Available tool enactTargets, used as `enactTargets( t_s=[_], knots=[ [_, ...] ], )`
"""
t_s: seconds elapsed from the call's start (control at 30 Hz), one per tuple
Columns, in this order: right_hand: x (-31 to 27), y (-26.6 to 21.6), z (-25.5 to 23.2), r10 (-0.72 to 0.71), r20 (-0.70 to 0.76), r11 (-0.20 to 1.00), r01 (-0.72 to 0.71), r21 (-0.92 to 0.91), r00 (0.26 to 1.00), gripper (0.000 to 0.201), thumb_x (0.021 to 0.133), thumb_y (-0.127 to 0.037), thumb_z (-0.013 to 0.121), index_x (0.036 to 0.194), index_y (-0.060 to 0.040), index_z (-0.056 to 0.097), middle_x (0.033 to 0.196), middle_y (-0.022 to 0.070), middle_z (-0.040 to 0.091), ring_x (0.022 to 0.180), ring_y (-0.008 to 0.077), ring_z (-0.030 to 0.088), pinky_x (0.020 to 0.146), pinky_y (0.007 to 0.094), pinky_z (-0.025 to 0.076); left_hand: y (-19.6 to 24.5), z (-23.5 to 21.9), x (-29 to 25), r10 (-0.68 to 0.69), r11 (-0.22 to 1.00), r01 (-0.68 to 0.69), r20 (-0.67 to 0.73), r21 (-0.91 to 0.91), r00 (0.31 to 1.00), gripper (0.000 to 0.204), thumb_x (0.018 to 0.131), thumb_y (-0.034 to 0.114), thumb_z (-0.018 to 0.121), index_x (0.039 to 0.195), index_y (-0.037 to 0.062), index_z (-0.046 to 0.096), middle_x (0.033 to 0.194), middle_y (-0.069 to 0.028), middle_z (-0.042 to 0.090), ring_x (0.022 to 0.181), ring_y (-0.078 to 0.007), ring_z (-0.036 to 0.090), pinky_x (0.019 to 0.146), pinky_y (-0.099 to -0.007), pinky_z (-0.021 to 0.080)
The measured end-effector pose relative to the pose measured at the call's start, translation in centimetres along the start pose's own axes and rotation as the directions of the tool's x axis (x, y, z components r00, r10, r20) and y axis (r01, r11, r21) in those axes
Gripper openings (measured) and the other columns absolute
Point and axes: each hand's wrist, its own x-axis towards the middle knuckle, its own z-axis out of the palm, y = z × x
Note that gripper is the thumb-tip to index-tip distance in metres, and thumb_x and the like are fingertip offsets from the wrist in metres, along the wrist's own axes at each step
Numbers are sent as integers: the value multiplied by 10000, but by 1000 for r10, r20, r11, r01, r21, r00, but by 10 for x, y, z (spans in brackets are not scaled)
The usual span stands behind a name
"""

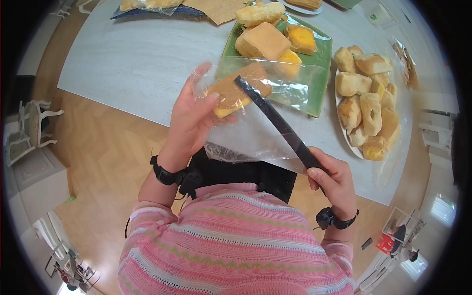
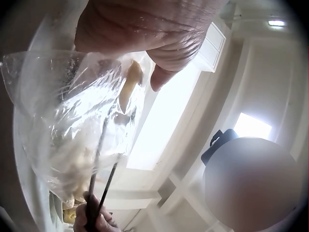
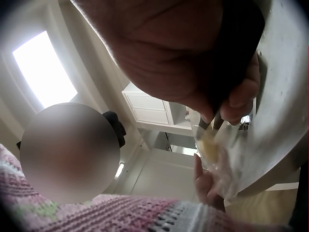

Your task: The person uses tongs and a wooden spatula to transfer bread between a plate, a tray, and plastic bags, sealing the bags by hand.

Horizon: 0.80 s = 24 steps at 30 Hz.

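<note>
A clear plastic bag [image 1: 295,88] holds a brown-topped piece of bread [image 1: 248,83] with a yellow lower edge. My left hand [image 1: 194,110] grips bag and bread at the left end, thumb on top and fingers partly hidden behind. In my right hand [image 1: 334,179] are long black tongs [image 1: 280,123], their tips at the bread; whether they pinch it I cannot tell. The left wrist view shows both tong arms [image 2: 100,150] reaching to the bag [image 2: 72,111], near the bread [image 2: 130,87]. The right wrist view shows my right fingers [image 3: 244,94] curled round the tongs.
Beyond the bag, a green square plate [image 1: 322,61] bears several breads. On the right stands a white oval plate [image 1: 341,115] piled with rolls. A brown paper sheet [image 1: 216,9] and a wrapped loaf [image 1: 147,4] lie at the table's far side.
</note>
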Motion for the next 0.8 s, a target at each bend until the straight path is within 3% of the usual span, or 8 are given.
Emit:
enactTargets(
  t_s=[0.07, 0.17, 0.27, 0.4, 0.6, 0.7, 0.77, 0.8],
  knots=[
    [2, -1, 4, -1, -2, 1000, 1, -6, 1000, 419, 947, -64, 669, 1347, 40, 593, 790, 12, 592, 632, 63, 533, 557, 226, 433, 0, 5, 2, -106, 991, 101, 46, 91, 993, 682, 971, 132, 643, 1531, 88, 255, 1328, -147, 587, 1075, -306, 687, 799, -417, 616],
    [6, 1, 9, -1, -24, 1000, 1, 5, 1000, 418, 947, -65, 670, 1345, 42, 593, 790, 13, 593, 632, 64, 534, 559, 225, 435, -11, 19, -4, -189, 982, 189, 0, 1, 982, 631, 965, 145, 660, 1498, 90, 327, 1283, -136, 615, 1023, -295, 706, 795, -393, 607],
    [5, 3, 10, -3, -32, 1000, 4, 27, 999, 423, 946, -73, 675, 1345, 43, 592, 793, 19, 594, 633, 65, 537, 557, 228, 435, -26, 10, -4, -164, 982, 163, -1, 90, 986, 554, 960, 143, 670, 1445, 69, 412, 1233, -125, 645, 1009, -292, 712, 760, -362, 592],
    [3, -2, 7, -48, -53, 995, 43, -88, 997, 435, 937, -88, 691, 1340, 43, 594, 810, 27, 608, 637, 69, 542, 565, 228, 442, -26, 4, -3, -177, 979, 182, -52, 91, 983, 477, 964, 136, 669, 1392, 51, 476, 1194, -117, 663, 995, -285, 715, 717, -345, 576],
    [-2, -10, -4, -119, -70, 961, 97, -261, 990, 441, 908, -88, 711, 1314, 47, 608, 805, 66, 623, 639, 103, 568, 580, 249, 455, -19, -4, -2, -205, 979, 204, -45, -18, 978, 379, 976, 108, 638, 1330, 36, 525, 1117, -95, 653, 973, -250, 693, 743, -352, 580],
    [-1, -10, -6, -195, -49, 913, 163, -375, 980, 441, 884, -92, 723, 1292, 39, 620, 806, 112, 640, 648, 175, 605, 602, 285, 475, -22, -10, -3, -184, 982, 183, 32, 46, 982, 432, 1020, 236, 593, 1399, 60, 482, 1194, -134, 663, 1043, -335, 690, 754, -377, 560],
    [0, -10, -5, -263, -32, 868, 222, -445, 964, 440, 872, -95, 728, 1281, 33, 627, 812, 136, 647, 659, 216, 622, 616, 303, 485, -22, -15, -3, -245, 892, 273, 121, -361, 962, 511, 1035, 412, 520, 1411, 69, 475, 1195, -135, 661, 1118, -377, 652, 815, -447, 545],
    [0, -12, -4, -261, -28, 855, 217, -471, 965, 441, 867, -99, 729, 1278, 25, 630, 824, 150, 652, 673, 243, 627, 628, 312, 491, -22, -17, -3, -248, 892, 277, 125, -358, 961, 511, 1035, 412, 520, 1411, 69, 475, 1195, -135, 661, 1118, -377, 652, 815, -447, 545]
  ],
)
